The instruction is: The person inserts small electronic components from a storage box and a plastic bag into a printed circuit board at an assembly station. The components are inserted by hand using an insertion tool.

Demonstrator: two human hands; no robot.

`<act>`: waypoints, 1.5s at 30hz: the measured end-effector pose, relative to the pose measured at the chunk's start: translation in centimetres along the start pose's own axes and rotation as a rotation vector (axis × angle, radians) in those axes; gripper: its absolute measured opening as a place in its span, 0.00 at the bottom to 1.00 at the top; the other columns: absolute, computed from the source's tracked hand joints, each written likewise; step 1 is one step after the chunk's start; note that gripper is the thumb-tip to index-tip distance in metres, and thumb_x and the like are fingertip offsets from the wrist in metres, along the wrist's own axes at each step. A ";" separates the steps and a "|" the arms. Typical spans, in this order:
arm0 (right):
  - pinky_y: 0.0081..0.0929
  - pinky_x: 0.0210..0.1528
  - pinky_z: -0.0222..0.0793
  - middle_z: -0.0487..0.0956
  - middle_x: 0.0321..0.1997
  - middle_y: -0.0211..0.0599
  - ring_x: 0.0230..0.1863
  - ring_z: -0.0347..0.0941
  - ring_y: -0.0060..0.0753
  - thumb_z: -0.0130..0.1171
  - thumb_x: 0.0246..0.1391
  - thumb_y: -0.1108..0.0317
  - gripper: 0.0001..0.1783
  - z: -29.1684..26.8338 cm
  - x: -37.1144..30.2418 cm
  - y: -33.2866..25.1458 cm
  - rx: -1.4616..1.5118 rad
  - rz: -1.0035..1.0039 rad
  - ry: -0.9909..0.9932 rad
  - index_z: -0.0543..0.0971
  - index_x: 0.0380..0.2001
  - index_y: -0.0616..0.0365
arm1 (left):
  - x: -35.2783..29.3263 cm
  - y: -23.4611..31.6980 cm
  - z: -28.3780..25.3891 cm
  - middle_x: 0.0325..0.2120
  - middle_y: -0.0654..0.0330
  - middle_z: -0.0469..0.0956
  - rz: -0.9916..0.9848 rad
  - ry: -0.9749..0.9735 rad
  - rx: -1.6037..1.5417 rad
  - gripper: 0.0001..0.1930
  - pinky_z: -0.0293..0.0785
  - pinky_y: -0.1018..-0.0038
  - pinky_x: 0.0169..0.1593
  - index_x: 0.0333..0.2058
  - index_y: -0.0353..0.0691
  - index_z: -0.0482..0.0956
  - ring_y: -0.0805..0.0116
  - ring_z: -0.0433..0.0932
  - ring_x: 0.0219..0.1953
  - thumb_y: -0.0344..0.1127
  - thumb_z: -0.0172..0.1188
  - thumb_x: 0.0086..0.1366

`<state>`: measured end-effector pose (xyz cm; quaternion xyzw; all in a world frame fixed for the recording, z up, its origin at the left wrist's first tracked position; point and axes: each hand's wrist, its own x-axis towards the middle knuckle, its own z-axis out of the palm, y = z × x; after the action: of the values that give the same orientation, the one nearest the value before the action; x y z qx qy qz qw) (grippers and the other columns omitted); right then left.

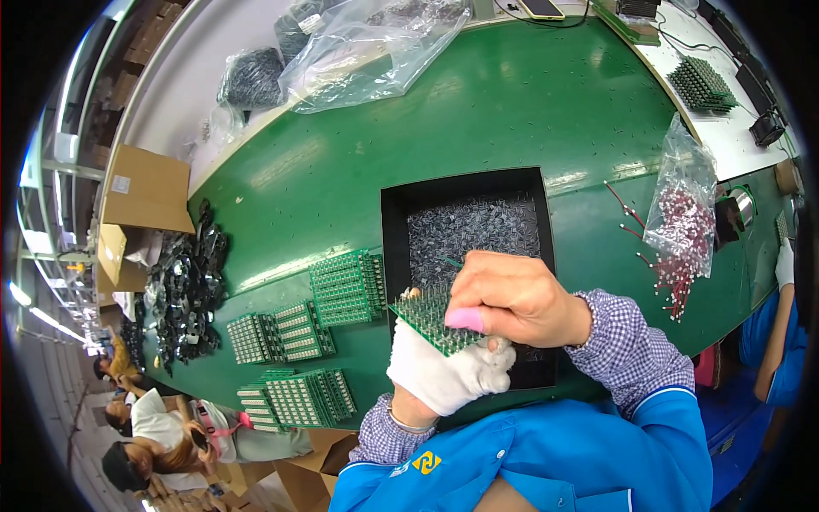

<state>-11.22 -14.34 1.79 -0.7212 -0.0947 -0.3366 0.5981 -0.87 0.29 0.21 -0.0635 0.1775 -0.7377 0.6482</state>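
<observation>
My left hand (444, 371), in a white glove, holds a small green circuit board (426, 317) from below, over the near edge of a black tray (394, 230). My right hand (512, 299), bare with a pink cot on one finger, rests curled on top of the board's right end. Whether it pinches a part I cannot tell. The tray holds several small grey components (473, 226).
Stacks of green boards (345, 286) lie left of the tray on the green belt (512, 111). A clear bag of red parts (682, 222) stands at right. Black parts (183, 286) pile at far left. Plastic bags (375, 47) sit at the back. Other workers sit at lower left and right.
</observation>
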 end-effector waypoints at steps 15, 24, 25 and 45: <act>0.20 0.34 0.64 0.76 0.34 0.35 0.32 0.68 0.27 0.62 0.51 0.77 0.03 -0.3 -0.3 0.1 0.093 0.230 0.013 0.80 0.31 0.61 | -1.0 -0.4 -3.8 0.38 0.47 0.70 -0.017 -0.062 -0.085 0.27 0.67 0.62 0.39 0.45 0.37 0.69 0.53 0.67 0.38 0.56 0.41 0.64; 0.20 0.34 0.64 0.75 0.34 0.33 0.32 0.67 0.26 0.59 0.54 0.75 0.02 -0.3 -0.2 0.1 0.108 0.305 -0.041 0.79 0.31 0.61 | 0.2 -1.7 -0.2 0.34 0.53 0.68 -0.013 0.090 -0.120 0.21 0.66 0.67 0.37 0.42 0.38 0.68 0.60 0.65 0.34 0.51 0.43 0.65; 0.20 0.34 0.64 0.75 0.34 0.33 0.32 0.67 0.26 0.60 0.54 0.75 0.02 -0.4 -0.2 0.1 0.115 0.312 -0.027 0.79 0.31 0.61 | 0.3 -1.8 0.2 0.34 0.54 0.68 -0.010 0.105 -0.123 0.21 0.66 0.68 0.36 0.42 0.38 0.68 0.61 0.64 0.33 0.51 0.43 0.65; 0.21 0.35 0.64 0.76 0.34 0.34 0.32 0.68 0.26 0.61 0.53 0.74 0.02 -0.4 -0.1 -0.3 0.084 0.306 -0.036 0.80 0.31 0.61 | 0.1 -1.9 0.1 0.28 0.57 0.66 -0.022 0.077 -0.254 0.14 0.64 0.74 0.29 0.35 0.36 0.68 0.68 0.63 0.29 0.43 0.45 0.63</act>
<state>-11.67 -14.63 1.99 -0.7076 -0.0084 -0.2242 0.6700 -2.68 0.32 0.93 -0.1187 0.2932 -0.7183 0.6197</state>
